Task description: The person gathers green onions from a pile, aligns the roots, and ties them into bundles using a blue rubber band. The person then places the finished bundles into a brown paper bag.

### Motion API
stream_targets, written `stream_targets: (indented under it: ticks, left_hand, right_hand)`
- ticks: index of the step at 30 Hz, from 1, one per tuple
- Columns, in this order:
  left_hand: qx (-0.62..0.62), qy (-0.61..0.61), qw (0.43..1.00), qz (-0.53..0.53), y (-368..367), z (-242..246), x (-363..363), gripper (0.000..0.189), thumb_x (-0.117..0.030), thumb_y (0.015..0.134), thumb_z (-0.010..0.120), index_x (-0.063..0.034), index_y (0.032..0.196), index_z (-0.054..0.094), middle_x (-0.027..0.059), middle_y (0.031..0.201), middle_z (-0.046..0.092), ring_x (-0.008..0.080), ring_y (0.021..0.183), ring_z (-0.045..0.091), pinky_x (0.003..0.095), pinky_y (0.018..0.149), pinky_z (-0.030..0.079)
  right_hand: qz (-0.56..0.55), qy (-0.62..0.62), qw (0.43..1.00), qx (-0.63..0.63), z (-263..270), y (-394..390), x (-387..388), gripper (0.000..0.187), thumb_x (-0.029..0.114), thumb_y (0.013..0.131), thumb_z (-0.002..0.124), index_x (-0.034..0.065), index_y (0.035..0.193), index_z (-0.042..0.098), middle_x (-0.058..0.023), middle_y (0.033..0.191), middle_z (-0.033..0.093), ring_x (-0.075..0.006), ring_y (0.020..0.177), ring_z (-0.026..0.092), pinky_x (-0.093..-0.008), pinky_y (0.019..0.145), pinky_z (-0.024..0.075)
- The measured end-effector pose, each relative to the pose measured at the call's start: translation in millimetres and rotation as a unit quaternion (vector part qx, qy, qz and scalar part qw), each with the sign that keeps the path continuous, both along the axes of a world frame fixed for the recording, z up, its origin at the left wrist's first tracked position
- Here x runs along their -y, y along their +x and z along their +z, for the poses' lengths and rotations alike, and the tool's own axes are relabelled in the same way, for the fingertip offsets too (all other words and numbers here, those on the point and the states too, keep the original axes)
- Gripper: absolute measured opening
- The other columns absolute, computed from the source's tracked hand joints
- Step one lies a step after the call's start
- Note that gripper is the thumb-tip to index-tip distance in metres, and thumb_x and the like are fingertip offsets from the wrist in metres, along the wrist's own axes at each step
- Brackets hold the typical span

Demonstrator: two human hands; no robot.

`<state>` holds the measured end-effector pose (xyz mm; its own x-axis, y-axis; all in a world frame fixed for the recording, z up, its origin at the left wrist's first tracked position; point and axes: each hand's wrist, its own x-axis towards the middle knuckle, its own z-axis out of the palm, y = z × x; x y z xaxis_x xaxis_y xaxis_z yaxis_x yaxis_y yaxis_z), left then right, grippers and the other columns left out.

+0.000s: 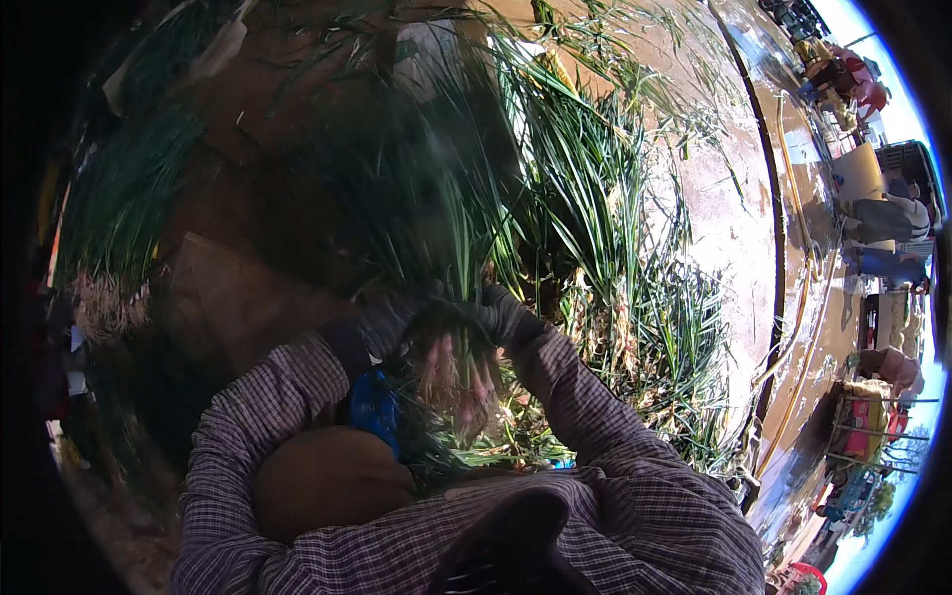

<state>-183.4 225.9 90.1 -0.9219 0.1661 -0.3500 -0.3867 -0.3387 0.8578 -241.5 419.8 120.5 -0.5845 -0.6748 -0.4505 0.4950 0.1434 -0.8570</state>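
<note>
Between my two gloved hands hangs a bunch of allium plants (462,364), with pinkish bulbs and stringy roots pointing towards me and long green leaves spreading away. My left hand (390,316), in a dark glove, is at the left side of the bunch, blurred and in shadow. Around the right side of the stems closes my right hand (502,312), in a grey glove. A blue plastic item (374,409) lies below my left wrist. Just right of the hands is a large heap of green leafy plants (587,193) with dry, pale stalks.
Another bundle with pale roots (111,297) lies at the far left. Loose leaves and trimmings (692,327) cover the ground on the right. Beyond a dark edge (777,245) run yellow hoses (799,327) over wet, muddy ground. Several people and a loaded cart (866,428) are farther off.
</note>
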Motion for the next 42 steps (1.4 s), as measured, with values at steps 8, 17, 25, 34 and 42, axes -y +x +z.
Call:
stream_targets:
  ticks: [8,17,25,34,42]
  left_hand:
    - [0.077,-0.094,0.986,-0.112,-127,112,-86,0.047,-0.039,0.083,0.064,-0.0024,0.113,0.058,0.0119,0.099,0.063,0.0175,0.089,0.058,0.0304,0.08,0.047]
    - [0.235,-0.11,0.965,0.044,-83,35,-25,0.06,-0.018,0.078,0.071,-0.0111,0.129,0.042,0.0084,0.103,0.053,0.0214,0.084,0.054,0.0419,0.075,0.052]
    - [0.244,-0.04,0.969,0.023,-46,22,-16,0.028,-0.019,0.085,0.063,-0.0091,0.109,0.055,0.0046,0.091,0.059,0.0195,0.08,0.061,0.0387,0.072,0.054]
    - [0.109,-0.115,0.983,-0.088,-50,98,-98,0.032,-0.011,0.084,0.062,-0.0011,0.114,0.053,0.0065,0.092,0.06,0.0149,0.078,0.058,0.0256,0.066,0.05]
    - [-0.114,-0.209,0.97,-0.046,-63,182,-8,0.023,-0.015,0.09,0.055,-0.0029,0.109,0.055,0.0071,0.09,0.061,0.0185,0.083,0.061,0.0336,0.075,0.054]
  right_hand:
    - [-0.105,0.063,0.991,-0.05,83,-91,-136,0.048,0.029,0.075,0.074,0.0018,0.112,0.059,-0.0053,0.095,0.065,-0.0144,0.085,0.06,-0.0285,0.073,0.047]
    - [-0.196,0.574,0.774,-0.181,-8,-153,-321,0.049,0.033,0.084,0.063,0.007,0.124,0.051,-0.0127,0.102,0.064,-0.025,0.086,0.061,-0.037,0.074,0.0482]
    - [-0.42,0.148,0.869,-0.216,19,-86,-217,0.023,0.022,0.089,0.059,0.0001,0.096,0.061,-0.0076,0.075,0.063,-0.0135,0.065,0.056,-0.0281,0.06,0.0461]
    - [-0.135,0.55,0.824,0.02,-32,-142,-57,0.104,0.065,0.079,0.052,0.006,0.144,-0.005,-0.0174,0.146,0.026,-0.0308,0.131,0.034,-0.0399,0.11,0.0252]
    - [-0.067,0.343,0.927,-0.135,8,-111,-173,0.054,0.043,0.088,0.051,0.0048,0.125,0.05,-0.0147,0.117,0.058,-0.024,0.109,0.055,-0.036,0.097,0.0383]
